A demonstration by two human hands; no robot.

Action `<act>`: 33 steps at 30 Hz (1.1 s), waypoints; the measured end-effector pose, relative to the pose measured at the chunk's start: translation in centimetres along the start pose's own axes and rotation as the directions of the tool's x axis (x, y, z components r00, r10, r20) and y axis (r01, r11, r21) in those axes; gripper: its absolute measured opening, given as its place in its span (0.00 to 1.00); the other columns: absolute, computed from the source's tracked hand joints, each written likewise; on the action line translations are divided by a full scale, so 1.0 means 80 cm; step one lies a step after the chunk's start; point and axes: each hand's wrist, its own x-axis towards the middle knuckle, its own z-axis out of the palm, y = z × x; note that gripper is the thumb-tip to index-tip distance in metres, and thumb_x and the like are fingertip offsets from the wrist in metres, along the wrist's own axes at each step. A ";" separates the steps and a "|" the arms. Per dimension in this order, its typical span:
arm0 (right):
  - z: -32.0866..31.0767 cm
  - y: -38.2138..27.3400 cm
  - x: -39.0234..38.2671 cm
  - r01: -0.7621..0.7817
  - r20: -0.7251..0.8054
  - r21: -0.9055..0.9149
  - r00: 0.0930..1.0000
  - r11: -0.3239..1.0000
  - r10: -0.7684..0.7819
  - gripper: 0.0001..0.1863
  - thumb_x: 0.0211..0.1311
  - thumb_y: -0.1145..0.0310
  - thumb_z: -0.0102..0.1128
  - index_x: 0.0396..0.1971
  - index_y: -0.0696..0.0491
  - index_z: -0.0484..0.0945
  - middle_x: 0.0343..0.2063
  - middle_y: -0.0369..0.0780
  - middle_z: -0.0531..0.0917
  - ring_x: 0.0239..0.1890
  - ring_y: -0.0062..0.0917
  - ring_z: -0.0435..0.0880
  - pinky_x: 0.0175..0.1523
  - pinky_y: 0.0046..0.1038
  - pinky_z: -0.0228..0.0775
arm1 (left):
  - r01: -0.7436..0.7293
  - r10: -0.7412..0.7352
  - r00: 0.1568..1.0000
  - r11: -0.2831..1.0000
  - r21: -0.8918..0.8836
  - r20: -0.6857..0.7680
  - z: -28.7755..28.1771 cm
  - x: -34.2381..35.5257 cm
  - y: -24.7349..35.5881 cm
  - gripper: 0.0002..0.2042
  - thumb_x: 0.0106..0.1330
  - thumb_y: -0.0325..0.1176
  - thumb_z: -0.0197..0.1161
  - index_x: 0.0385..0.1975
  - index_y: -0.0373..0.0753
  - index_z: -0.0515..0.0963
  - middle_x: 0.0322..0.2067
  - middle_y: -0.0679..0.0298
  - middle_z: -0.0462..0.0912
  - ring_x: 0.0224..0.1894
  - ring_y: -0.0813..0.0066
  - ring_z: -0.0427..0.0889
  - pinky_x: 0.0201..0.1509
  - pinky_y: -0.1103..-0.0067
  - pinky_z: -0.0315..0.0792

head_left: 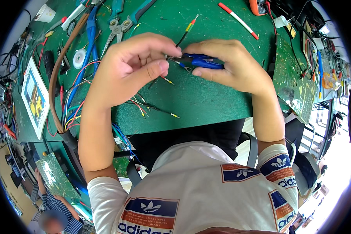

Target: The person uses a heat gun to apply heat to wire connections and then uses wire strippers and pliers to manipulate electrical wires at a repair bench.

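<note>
My left hand [138, 64] is closed in a pinch on a thin black wire at the middle of the green table. The far end of this wire [189, 28] fans into red, yellow and green parts. In my right hand [234, 64] are small blue-handled pliers [206, 62], their dark jaws right by the left fingertips. A ring terminal [188, 69] on a short blue lead lies just under the jaws. Below the left hand, several thin wires with coloured, metal-tipped ends [173, 115] rest on the table. My fingers partly hide the spot where jaws and wire meet.
Large pliers with teal grips [121, 26] lie at the far left, near a thick brown cable [60, 62] and a blue bundle [91, 27]. A red-and-white marker [238, 20] is at the far right. A printed sheet [35, 99] lies left; another person [60, 206] is at lower left.
</note>
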 end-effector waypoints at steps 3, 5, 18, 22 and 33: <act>0.007 -0.003 -0.001 0.008 -0.005 -0.037 1.000 0.999 -0.008 0.19 0.61 0.68 0.70 0.51 0.57 0.81 0.41 0.47 0.86 0.42 0.47 0.85 0.46 0.41 0.77 | -0.052 0.043 0.997 0.986 0.161 0.060 -0.001 -0.001 0.003 0.13 0.66 0.21 0.67 0.50 0.30 0.83 0.50 0.54 0.84 0.36 0.78 0.82 0.38 0.83 0.75; 0.009 -0.007 -0.002 -0.007 0.002 -0.076 1.000 0.997 0.007 0.18 0.62 0.67 0.69 0.51 0.55 0.80 0.40 0.47 0.85 0.42 0.48 0.84 0.45 0.43 0.76 | -0.033 0.026 0.999 0.985 0.169 0.045 0.000 -0.002 0.007 0.13 0.66 0.20 0.68 0.50 0.30 0.84 0.49 0.55 0.84 0.34 0.79 0.82 0.36 0.84 0.75; 0.013 -0.009 -0.004 0.011 0.025 -0.135 1.000 0.991 -0.008 0.16 0.65 0.64 0.66 0.49 0.54 0.78 0.39 0.47 0.84 0.42 0.49 0.83 0.45 0.44 0.75 | -0.023 0.015 0.995 0.996 0.082 0.094 -0.001 -0.005 0.003 0.15 0.65 0.19 0.67 0.52 0.27 0.83 0.48 0.54 0.85 0.35 0.77 0.85 0.37 0.83 0.77; 0.013 -0.011 -0.007 -0.021 0.030 -0.131 0.999 0.991 0.025 0.16 0.65 0.65 0.67 0.49 0.56 0.80 0.40 0.49 0.84 0.43 0.49 0.83 0.46 0.42 0.76 | -0.009 0.001 0.992 0.997 0.070 0.124 -0.002 -0.002 0.002 0.15 0.66 0.22 0.68 0.52 0.29 0.83 0.49 0.55 0.85 0.35 0.77 0.85 0.37 0.84 0.77; 0.014 -0.013 -0.006 -0.025 0.041 -0.142 0.999 0.989 0.031 0.17 0.64 0.67 0.68 0.50 0.56 0.80 0.40 0.48 0.84 0.42 0.48 0.84 0.45 0.41 0.76 | -0.013 0.012 0.991 1.000 0.005 0.136 -0.003 -0.003 0.000 0.15 0.68 0.24 0.68 0.53 0.29 0.83 0.52 0.55 0.83 0.37 0.77 0.86 0.38 0.85 0.78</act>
